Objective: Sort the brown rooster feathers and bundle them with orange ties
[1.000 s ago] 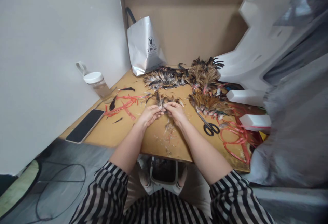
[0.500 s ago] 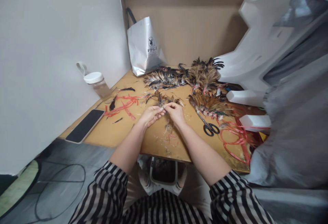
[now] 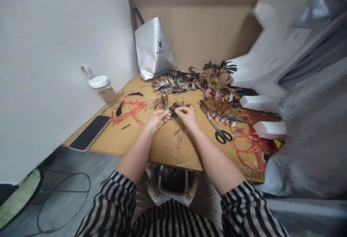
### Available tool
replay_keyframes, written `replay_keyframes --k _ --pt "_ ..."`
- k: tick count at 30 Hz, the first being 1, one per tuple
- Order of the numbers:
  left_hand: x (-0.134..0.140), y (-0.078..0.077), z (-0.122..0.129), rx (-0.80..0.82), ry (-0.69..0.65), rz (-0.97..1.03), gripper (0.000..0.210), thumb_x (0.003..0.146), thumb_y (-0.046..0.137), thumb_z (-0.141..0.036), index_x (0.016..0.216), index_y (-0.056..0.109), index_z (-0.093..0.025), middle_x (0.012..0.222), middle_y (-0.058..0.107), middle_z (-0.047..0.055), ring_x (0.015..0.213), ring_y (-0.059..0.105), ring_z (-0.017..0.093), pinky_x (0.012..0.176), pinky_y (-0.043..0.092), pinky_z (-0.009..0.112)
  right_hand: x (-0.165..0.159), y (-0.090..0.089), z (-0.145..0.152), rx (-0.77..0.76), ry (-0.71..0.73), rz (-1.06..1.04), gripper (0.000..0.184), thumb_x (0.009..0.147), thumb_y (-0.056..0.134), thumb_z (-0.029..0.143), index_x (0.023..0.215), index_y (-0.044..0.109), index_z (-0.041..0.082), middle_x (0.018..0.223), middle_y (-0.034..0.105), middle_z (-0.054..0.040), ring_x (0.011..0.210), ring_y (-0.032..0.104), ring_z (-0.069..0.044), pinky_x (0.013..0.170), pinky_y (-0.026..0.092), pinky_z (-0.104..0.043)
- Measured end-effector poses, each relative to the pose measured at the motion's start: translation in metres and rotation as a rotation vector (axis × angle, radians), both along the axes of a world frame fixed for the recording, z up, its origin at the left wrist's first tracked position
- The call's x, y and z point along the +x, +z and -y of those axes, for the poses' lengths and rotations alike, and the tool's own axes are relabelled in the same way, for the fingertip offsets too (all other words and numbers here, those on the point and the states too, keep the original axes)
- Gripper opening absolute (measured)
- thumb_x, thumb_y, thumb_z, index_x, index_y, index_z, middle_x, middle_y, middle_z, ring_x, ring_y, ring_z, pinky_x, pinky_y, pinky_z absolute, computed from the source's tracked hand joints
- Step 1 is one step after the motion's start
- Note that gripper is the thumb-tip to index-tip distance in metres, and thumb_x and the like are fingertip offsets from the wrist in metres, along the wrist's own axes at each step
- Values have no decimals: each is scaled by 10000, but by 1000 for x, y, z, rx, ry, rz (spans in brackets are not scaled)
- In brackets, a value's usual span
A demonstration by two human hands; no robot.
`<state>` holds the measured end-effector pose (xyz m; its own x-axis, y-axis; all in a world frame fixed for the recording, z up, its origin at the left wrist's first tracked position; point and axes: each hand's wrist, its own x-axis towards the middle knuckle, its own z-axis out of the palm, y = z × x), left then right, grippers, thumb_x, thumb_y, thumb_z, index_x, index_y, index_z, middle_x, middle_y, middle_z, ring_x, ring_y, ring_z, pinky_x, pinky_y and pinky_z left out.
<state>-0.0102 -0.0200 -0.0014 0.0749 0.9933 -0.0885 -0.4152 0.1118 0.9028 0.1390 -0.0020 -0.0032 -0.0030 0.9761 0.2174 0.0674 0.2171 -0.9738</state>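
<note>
Over the middle of the table, my left hand (image 3: 158, 120) pinches brown feathers (image 3: 164, 101) that stand up past its fingertips. A short gap away, my right hand (image 3: 187, 117) is closed in a pinch, thumb against forefinger. Whatever lies between those fingertips is too small to make out. Just beyond both hands lies a small heap of loose brown and dark feathers (image 3: 182, 104). To the right of my right hand, black-handled scissors (image 3: 222, 136) rest beside a row of bound brown feathers (image 3: 223, 112).
Larger feather piles (image 3: 176, 82) lie at the back, before a silver bag (image 3: 153, 49). Red plastic strips (image 3: 130, 112), a phone (image 3: 90, 133) and a lidded jar (image 3: 104, 89) are on the left. Tangled red strips (image 3: 251, 146) and a white machine (image 3: 279, 42) stand right.
My hands, whose fingertips met before, have drawn apart, the left one moving slightly left. Feathers now stand upright at my left fingertips.
</note>
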Motion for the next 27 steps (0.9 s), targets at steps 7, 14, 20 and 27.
replay_keyframes --k 7,14,20,27 --pt "-3 2 -3 -15 148 101 153 622 704 -182 698 615 -83 631 623 30 476 516 27 434 380 111 13 6 7 127 49 820 187 712 509 280 718 668 183 731 651 -36 663 562 -142 635 396 -238" --pt "-3 2 -3 -19 144 91 157 627 701 -191 691 606 -84 638 620 32 470 502 26 434 373 120 6 15 18 131 59 1241 274 800 408 246 867 669 195 938 626 -112 877 576 -220 754 399 -304" --pt "-2 2 -3 -23 155 98 143 637 692 -184 692 602 -87 632 618 30 465 498 24 424 365 115 3 16 19 57 52 1319 328 819 356 223 946 648 147 1004 603 -175 922 567 -266 783 391 -354" --pt "-3 2 -4 -24 174 124 120 650 676 -160 706 602 -84 637 619 32 466 507 28 418 370 114 13 11 10 0 113 953 193 694 489 244 667 659 157 620 611 -37 574 536 -136 552 364 -226"
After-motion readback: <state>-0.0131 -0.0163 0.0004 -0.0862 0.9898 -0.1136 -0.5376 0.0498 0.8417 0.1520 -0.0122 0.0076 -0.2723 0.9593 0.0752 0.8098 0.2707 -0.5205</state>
